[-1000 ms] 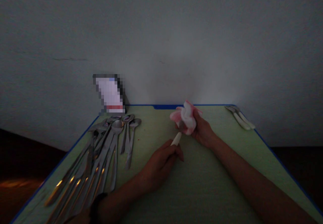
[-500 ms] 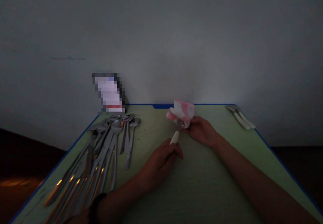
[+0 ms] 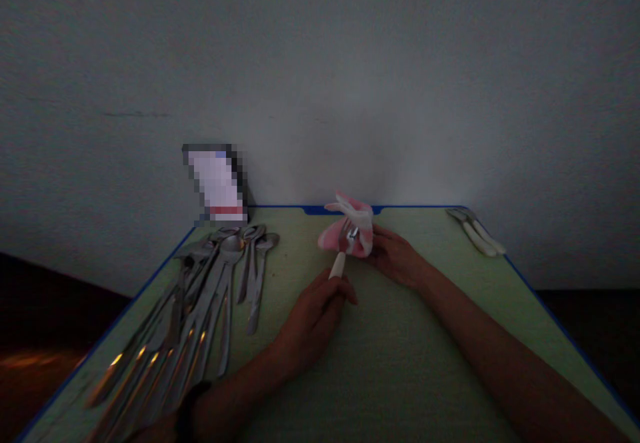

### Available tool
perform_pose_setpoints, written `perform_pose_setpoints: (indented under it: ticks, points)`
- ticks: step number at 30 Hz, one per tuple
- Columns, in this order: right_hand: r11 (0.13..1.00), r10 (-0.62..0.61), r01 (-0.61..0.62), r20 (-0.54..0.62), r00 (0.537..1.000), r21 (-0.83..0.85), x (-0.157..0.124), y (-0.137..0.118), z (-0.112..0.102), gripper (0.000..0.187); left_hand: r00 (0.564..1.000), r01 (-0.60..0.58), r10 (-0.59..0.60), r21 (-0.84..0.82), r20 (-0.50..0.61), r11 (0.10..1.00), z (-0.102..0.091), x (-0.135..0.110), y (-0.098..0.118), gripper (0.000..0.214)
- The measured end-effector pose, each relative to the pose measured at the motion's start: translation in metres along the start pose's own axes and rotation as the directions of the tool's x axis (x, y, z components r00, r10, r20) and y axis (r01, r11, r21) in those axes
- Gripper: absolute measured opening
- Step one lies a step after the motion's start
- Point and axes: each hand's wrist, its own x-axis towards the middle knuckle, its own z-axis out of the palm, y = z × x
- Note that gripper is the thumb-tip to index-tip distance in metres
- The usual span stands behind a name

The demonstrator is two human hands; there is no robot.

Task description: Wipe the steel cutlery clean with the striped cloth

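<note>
My left hand (image 3: 323, 313) is closed around the white handle of a fork (image 3: 338, 264), whose metal head points away from me. Behind that head, a pink and white cloth (image 3: 361, 220) is bunched up, and part of it seems to touch the metal. My right hand (image 3: 397, 256) grips the cloth from its right side; the fingertips are partly hidden by the fabric. Both hands are over the middle of the green table (image 3: 400, 370).
Metal spoons, forks and knives lie in a pile (image 3: 200, 296) on the left. Two white-handled forks (image 3: 477, 233) rest at the right back corner. A blurred-out phone (image 3: 217, 183) leans on the wall (image 3: 350, 83) behind the table.
The cloth has shifted slightly left and opened, with the fork's metal head now showing against it. My right hand moved a little left, and the fork handle tilted slightly and dropped nearer me.
</note>
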Motion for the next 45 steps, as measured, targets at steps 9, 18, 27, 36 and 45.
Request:
perform_pose_setpoints:
  ticks: [9,18,27,36,45]
  points:
    - [0.999,0.024,-0.027,0.134,0.991,0.020,-0.005,-0.001,-0.003,0.020,0.990,0.046,-0.052,0.043,0.132,0.998,-0.002,0.001,0.002,0.020]
    - [0.990,-0.026,0.028,-0.017,1.000,0.135,0.003,0.000,-0.011,0.018,0.990,0.091,-0.091,0.005,0.112,0.996,-0.002,-0.001,0.001,0.021]
    - [0.998,0.061,-0.064,0.076,0.995,0.025,-0.007,-0.004,-0.002,0.022,0.985,0.107,-0.101,-0.035,0.143,0.994,-0.001,-0.001,-0.001,0.019]
    - [0.878,-0.068,0.079,0.040,0.997,-0.472,-0.006,0.000,-0.001,0.038,0.976,-0.006,-0.019,0.113,0.217,0.994,-0.003,-0.001,0.004,0.020]
    - [0.988,0.034,-0.057,-0.158,0.987,-0.146,-0.002,0.007,0.003,0.031,0.979,0.009,-0.030,0.102,0.201,0.995,-0.004,-0.001,0.005,0.020]
